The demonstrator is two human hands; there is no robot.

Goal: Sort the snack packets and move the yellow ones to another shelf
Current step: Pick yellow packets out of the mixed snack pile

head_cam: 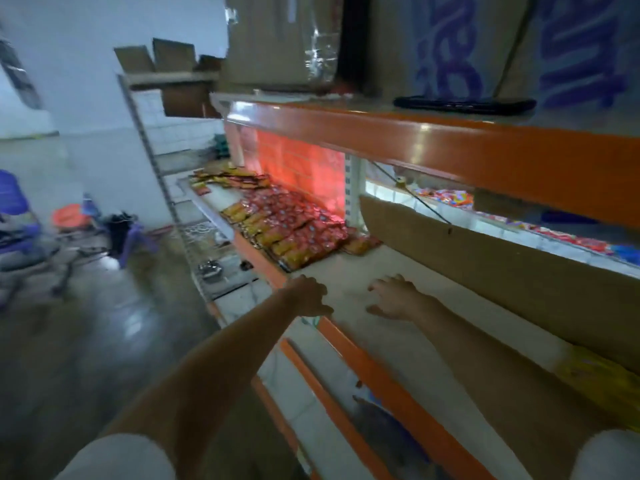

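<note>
Red snack packets [304, 220] lie packed on the shelf board [398, 327], with yellow packets [273, 240] in a row along their front edge. More yellow packets [235, 178] sit in a heap farther back on the left. My left hand [308, 294] hovers at the shelf's orange front edge, fingers loosely curled, holding nothing. My right hand [394, 299] is spread over the bare board, empty. Both hands are a short way in front of the packets. A yellow packet [602, 379] lies at the right end of the shelf.
An orange upper shelf beam [450, 147] overhangs the board, with cardboard boxes [277, 43] and a black flat item [464, 105] on top. A cardboard sheet [502, 265] leans along the back. Lower orange shelves [332, 410] are below. Stools and clutter [117, 233] stand on the floor at left.
</note>
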